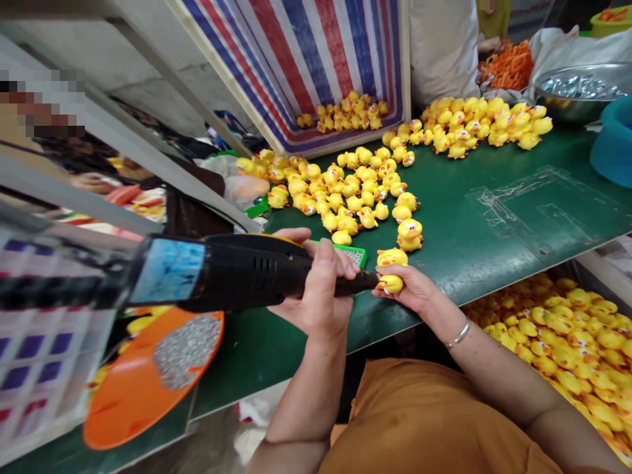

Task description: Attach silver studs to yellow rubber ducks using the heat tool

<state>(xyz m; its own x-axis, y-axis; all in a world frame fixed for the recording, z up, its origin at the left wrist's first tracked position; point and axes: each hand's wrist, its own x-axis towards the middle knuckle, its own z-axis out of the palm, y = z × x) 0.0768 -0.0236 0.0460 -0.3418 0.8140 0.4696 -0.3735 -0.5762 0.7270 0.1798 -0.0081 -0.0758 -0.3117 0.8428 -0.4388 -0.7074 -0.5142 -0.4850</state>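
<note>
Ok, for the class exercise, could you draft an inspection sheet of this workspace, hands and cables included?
Surface: green tabletop, tape-like marks at right.
Job's things: black power screwdriver, tip at a yellow toy duck.
Clutter: loose ducks; orange dish and small green tray, both holding silvery pieces.
Hands: left hand grips the screwdriver; right hand holds the duck.
Cables: dark cord-like length at the screwdriver's rear, blurred.
Surroundings: striped sheeting behind; blue basin at right.

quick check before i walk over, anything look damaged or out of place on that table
Yes: ragged, wrinkled strips of what looks like clear tape mark the right side of the table, untidy against the plain green. Nothing odd stands out at the driver or held duck.
</note>
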